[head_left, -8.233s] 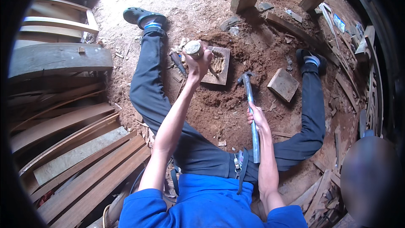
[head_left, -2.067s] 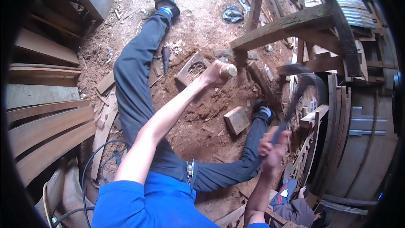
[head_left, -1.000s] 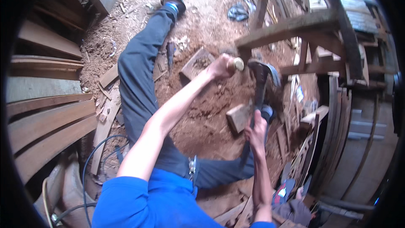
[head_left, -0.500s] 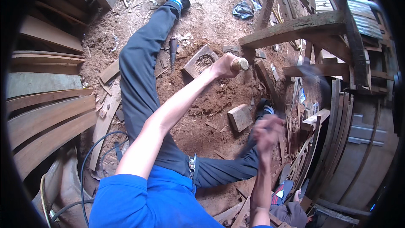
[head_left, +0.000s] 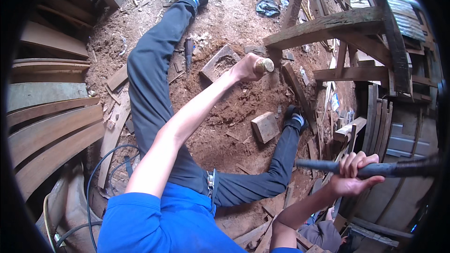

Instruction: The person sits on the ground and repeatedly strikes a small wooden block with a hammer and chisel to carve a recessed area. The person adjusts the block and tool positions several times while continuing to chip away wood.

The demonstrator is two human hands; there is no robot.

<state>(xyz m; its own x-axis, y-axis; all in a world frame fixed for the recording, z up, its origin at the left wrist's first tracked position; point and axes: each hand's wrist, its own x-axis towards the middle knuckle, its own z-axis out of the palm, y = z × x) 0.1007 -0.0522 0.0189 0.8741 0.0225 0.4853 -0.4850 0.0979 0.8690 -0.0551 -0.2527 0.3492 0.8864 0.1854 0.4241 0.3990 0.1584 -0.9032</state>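
Here, right grip (head_left: pixel 352 177) clenches a hammer (head_left: pixel 391 170) mid-handle; left grip (head_left: pixel 248 69), a protruding tool (head_left: pixel 267 65).

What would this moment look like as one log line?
Left hand: grips round-ended tool handle | Right hand: holds hammer handle | Ground: hollowed wood block, plain block

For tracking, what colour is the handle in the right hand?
The handle in the right hand is mostly blue-grey; the head view shows it best.
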